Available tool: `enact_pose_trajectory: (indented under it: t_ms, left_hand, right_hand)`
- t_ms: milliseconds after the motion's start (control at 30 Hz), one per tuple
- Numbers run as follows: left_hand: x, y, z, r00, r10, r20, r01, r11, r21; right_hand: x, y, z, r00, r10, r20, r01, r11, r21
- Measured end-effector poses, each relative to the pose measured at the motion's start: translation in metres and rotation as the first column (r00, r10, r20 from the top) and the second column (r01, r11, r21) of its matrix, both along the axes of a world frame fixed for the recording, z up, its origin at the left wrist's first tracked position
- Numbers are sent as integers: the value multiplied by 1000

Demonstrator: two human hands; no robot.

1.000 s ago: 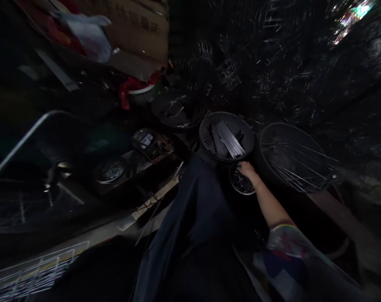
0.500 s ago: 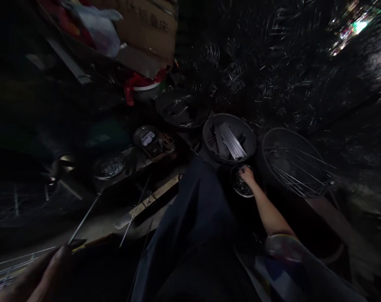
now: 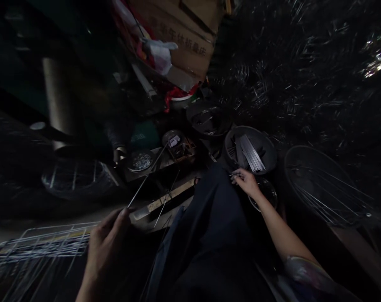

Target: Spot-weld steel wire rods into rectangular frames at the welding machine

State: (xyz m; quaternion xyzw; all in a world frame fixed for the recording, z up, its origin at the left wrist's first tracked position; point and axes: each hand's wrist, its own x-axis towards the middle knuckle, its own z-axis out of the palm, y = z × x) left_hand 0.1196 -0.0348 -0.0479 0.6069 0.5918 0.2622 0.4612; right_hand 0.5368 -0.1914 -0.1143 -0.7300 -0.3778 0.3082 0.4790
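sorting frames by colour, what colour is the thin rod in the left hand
The thin rod looks silvery grey, seen best in the head view.

Left hand [image 3: 106,237] curled, right hand [image 3: 244,182] pinching, right forearm [image 3: 274,228] outstretched

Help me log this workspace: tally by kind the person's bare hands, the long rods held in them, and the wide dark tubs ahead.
Hands: 2, the left hand and the right hand
Held long rods: 1, a thin rod in the left grip
Wide dark tubs: 3, far tub, middle tub, right tub
Total: 6
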Motion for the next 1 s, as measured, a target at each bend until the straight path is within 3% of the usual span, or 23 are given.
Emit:
enact_pose_trajectory:
  t_ms: [100, 233, 367, 467, 567, 667, 767, 900, 1000]
  left_hand:
    - [-6, 4, -9, 993, 6, 118, 4, 997, -81]
    - [-8, 7, -15, 988, -30, 149, 31, 1000, -4]
    - [-11, 13, -17, 979, -67, 191, 59, 997, 46]
    - [-19, 15, -17, 979, -59, 197, 44, 996, 79]
    - [-28, 12, -12, 981, -69, 182, 45, 990, 134]
    - [-32, 10, -6, 989, -93, 116, 69, 978, 197]
    - [-20, 18, -4, 990, -120, -72, 134, 957, 256]
    - [16, 51, -15, 862, -226, -454, 338, 923, 182]
    - [34, 71, -28, 822, -254, -510, 371, 918, 140]
  right_hand:
    - [-13, -2, 17, 984, 31, 177, -24, 999, -45]
    - [-26, 0, 35, 930, 67, 362, -38, 996, -85]
    - [-33, 6, 27, 937, 81, 339, -65, 996, -57]
    - [-34, -2, 16, 944, 71, 321, -14, 984, -178]
    - [-40, -5, 20, 934, 75, 349, 32, 956, -292]
    - [-67, 25, 35, 940, 117, 321, -43, 973, -227]
    - [-115, 84, 42, 961, 217, 170, -202, 974, -101]
    - [-180, 147, 21, 933, 353, -67, -356, 934, -38]
    - [-201, 158, -1, 920, 322, -222, -339, 940, -39]
